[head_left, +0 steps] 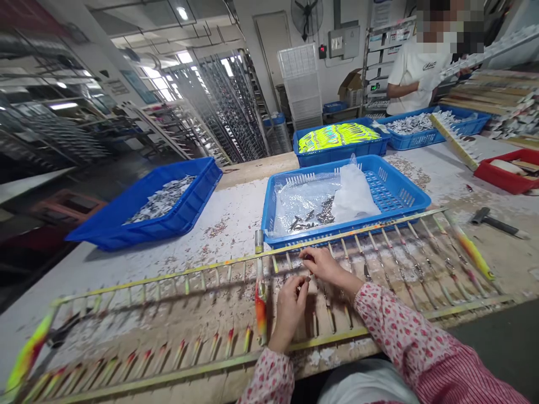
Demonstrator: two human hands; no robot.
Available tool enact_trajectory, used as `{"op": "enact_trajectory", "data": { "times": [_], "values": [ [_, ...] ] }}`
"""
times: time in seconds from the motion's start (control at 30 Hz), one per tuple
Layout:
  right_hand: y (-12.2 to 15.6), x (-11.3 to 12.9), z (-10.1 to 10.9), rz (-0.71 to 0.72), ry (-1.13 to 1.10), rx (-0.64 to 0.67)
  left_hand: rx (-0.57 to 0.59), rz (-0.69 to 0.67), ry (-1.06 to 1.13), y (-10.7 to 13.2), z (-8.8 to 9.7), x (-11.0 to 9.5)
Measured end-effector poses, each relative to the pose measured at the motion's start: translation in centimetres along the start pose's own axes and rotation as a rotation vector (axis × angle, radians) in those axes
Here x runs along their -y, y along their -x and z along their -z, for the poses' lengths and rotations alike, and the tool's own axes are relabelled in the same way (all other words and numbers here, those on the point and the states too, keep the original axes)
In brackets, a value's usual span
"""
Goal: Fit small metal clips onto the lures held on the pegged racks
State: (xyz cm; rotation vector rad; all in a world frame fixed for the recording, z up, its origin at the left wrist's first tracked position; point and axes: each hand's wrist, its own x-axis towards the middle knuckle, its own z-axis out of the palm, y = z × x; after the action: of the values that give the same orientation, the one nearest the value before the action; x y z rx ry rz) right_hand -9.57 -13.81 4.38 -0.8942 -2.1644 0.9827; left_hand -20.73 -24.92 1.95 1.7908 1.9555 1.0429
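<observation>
A long wooden frame with yellow-painted rails [164, 279] lies across the table in front of me, with rows of short pegs along both rails. On its right half, slim dark pieces [388, 276] stretch between facing pegs. My left hand [289, 307] is over the middle of the frame, right of an orange and yellow crossbar [260, 306], its fingertips pinched on something small and brownish. Just above and to the right, my right hand [326, 267] is curled near the far rail's pegs, fingertips together. What it holds, if anything, is hidden.
Beyond the frame stands a light blue basket [268, 210] with a plastic bag and dark metallic pieces. A dark blue tray [197, 205] sits left, bright yellow pieces [339, 137] fill another tray. A hammer [499, 223] and red tray [497, 178] lie right. A person [415, 76] stands behind.
</observation>
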Motion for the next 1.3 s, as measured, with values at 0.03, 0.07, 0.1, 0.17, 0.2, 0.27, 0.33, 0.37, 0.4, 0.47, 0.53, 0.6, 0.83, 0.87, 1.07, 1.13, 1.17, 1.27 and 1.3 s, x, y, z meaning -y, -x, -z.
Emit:
{"op": "enact_trajectory", "data": {
  "times": [0.03, 0.07, 0.1, 0.17, 0.2, 0.27, 0.33, 0.37, 0.4, 0.47, 0.53, 0.6, 0.83, 0.87, 1.07, 1.13, 1.17, 1.27, 1.3],
  "values": [
    [0.3, 0.1, 0.0, 0.017, 0.024, -0.017, 0.011, -0.01, -0.017, 0.0, 0.3, 0.1],
    [0.9, 0.3, 0.0, 0.033, 0.055, -0.031, 0.022, -0.018, -0.034, -0.1, 0.5, 0.2],
    [1.7, 0.5, 0.0, 0.042, 0.09, -0.027, 0.037, -0.026, -0.047, -0.1, 0.9, 0.4],
    [3.8, 0.9, -0.1, 0.045, 0.169, 0.079, 0.08, -0.041, -0.049, -0.3, 1.6, 0.9],
    [5.0, 1.1, -0.3, 0.043, 0.201, 0.171, 0.106, -0.044, -0.037, -0.4, 1.9, 1.0],
    [7.3, 1.4, -1.0, 0.06, 0.22, 0.334, 0.15, -0.04, 0.0, -0.5, 2.5, 1.3],
    [9.0, 1.3, -2.2, 0.071, 0.17, 0.375, 0.167, -0.026, 0.03, -0.7, 3.0, 1.3],
    [9.5, 1.3, -2.8, 0.052, 0.127, 0.357, 0.167, -0.017, 0.039, -0.7, 3.2, 1.3],
    [9.8, 1.1, -3.5, 0.021, 0.087, 0.333, 0.166, -0.009, 0.047, -0.8, 3.3, 1.3],
    [10.0, 0.8, -4.5, -0.044, 0.035, 0.292, 0.166, -0.001, 0.068, -0.7, 3.5, 1.2],
    [9.8, 0.5, -5.0, -0.067, 0.024, 0.267, 0.169, 0.0, 0.102, -0.7, 3.7, 1.2],
    [9.8, 0.2, -5.1, -0.059, 0.029, 0.245, 0.174, 0.004, 0.139, -0.5, 3.8, 1.3],
    [9.5, -0.3, -5.0, -0.064, 0.112, 0.243, 0.237, 0.057, 0.234, -0.3, 3.6, 0.7],
    [9.3, -0.2, -5.1, -0.072, 0.136, 0.268, 0.242, 0.061, 0.25, -0.3, 3.6, 0.6],
    [9.2, -0.2, -5.1, -0.105, 0.108, 0.263, 0.229, 0.078, 0.241, -0.3, 3.7, 0.4],
    [9.7, -0.3, -4.9, -0.113, 0.045, 0.221, 0.23, 0.081, 0.223, -0.3, 3.7, 0.5],
    [9.9, -0.4, -4.9, -0.114, 0.019, 0.207, 0.229, 0.079, 0.216, -0.3, 3.7, 0.6],
    [10.3, -0.5, -4.9, -0.106, -0.019, 0.177, 0.239, 0.075, 0.217, -0.1, 3.3, 0.9],
    [10.4, -0.5, -4.9, -0.104, -0.028, 0.169, 0.243, 0.076, 0.225, -0.1, 3.1, 1.0]
  ]
}}
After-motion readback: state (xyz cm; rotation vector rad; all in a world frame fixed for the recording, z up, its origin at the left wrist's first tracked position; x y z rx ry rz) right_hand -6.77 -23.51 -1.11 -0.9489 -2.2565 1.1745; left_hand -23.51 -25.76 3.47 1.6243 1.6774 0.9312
